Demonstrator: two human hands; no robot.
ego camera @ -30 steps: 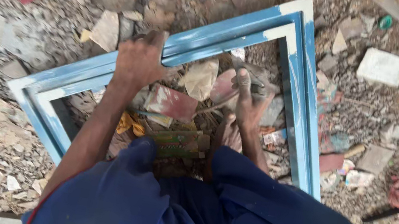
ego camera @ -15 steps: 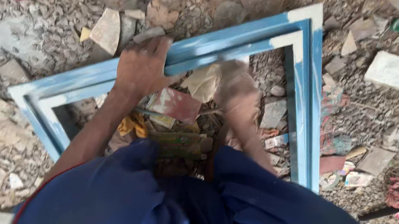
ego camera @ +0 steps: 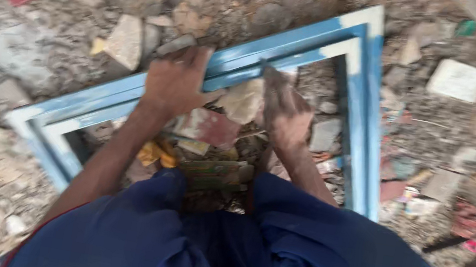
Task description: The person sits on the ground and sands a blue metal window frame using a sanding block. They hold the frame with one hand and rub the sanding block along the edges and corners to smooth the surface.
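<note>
Right, blue frame (ego camera: 306, 44) lies flat-ish on rubble (ego camera: 22, 135), far rail running diagonally from lower left up to the corner at upper right. Looks like a rigid rectangular frame, probably wood or painted metal (paint worn pale at the mitred corner). I'd judge it stiff, moderately light, awkward from its span rather than its weight. Edges look hard and squared, dusty, so grip could slip a bit. Best hold: the rails themselves, hands well apart for balance, not the corner joints.

Left hand (ego camera: 174, 82) sits on the far rail near its middle, fingers curled over the top edge, thumb side towards the inside of the frame; seems closed on the rail. Right hand (ego camera: 284, 110) is just beside the same rail, a little further right, inside the opening. It's motion-blurred: fingers look held together and pointing up at the rail, but I cannot tell whether they're touching or clamped.

Broken stone and scraps (ego camera: 208, 127) fill the opening under both hands. Blue trousers (ego camera: 294, 261) fill the foreground.
</note>
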